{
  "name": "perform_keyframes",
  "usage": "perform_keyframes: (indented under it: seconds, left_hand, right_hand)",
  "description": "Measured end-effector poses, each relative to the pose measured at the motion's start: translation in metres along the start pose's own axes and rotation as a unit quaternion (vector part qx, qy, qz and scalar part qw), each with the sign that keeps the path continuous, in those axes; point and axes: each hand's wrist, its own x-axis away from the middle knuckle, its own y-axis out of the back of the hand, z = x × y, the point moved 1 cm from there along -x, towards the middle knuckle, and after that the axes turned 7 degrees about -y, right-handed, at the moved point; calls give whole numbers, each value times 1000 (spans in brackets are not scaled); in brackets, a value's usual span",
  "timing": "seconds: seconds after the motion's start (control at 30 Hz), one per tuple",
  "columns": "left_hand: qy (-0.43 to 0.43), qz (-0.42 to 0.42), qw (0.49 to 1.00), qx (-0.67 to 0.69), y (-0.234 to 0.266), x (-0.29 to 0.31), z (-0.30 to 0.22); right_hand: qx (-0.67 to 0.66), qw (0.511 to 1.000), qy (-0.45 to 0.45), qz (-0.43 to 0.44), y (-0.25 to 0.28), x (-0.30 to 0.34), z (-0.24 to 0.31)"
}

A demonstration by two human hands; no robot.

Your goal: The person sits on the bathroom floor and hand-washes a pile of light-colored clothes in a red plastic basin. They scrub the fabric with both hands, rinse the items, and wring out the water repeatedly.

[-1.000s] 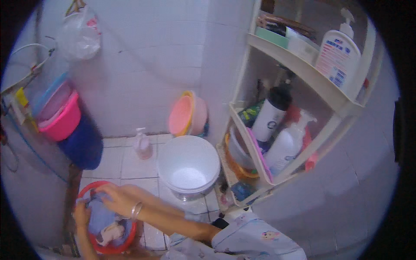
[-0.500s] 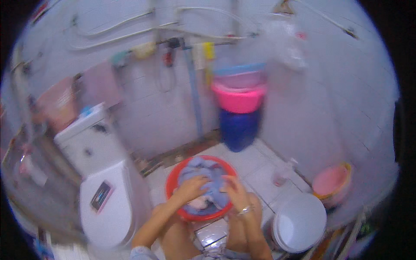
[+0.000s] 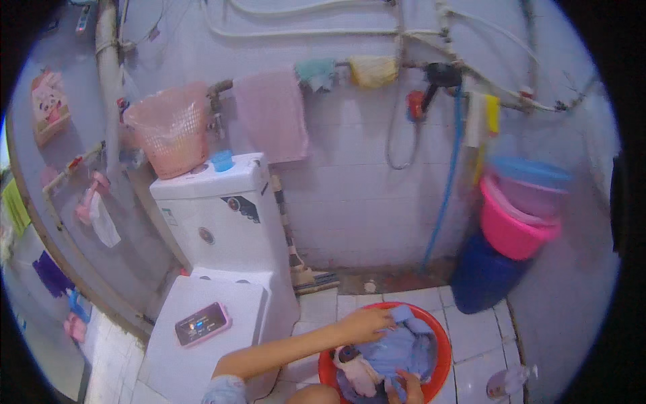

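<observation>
A red basin (image 3: pixel 443 343) stands on the tiled floor at the lower right, holding wet laundry. Most of it is a light blue garment (image 3: pixel 385 355), and a pale pinkish-white piece of cloth (image 3: pixel 362 378) lies at its near left side. Reaching across from the left, my left hand (image 3: pixel 367 326) has its fingers bent over the garment's far edge and grips it. My right hand (image 3: pixel 408 388) shows only in part at the bottom edge, its fingers closed on the garment's near side. My right forearm is out of view.
Left of the basin is a white toilet (image 3: pixel 202 225) with a phone (image 3: pixel 203 324) on its lid. A pink basket (image 3: pixel 173 138) and a blue cup (image 3: pixel 222 160) sit on the tank. Stacked basins (image 3: pixel 515 229) rest on a dark blue bucket (image 3: pixel 486 277). A clear bottle (image 3: pixel 501 384) is at lower right.
The view has swung left, so the basin and hands now sit lower and further right. My left hand has moved to the garment's far edge. My right hand is closer to the cloth.
</observation>
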Motion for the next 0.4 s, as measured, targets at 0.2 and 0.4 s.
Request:
perform_keyframes:
  seconds: [0.2,0.4]
  left_hand:
    - [-11,48,999,11,26,-107,83]
    - [-1,-135,974,179,78,-132,81]
  right_hand:
    - [-115,966,-143,184,5,-85,-54]
    - [-198,929,-263,168,150,-210,87]
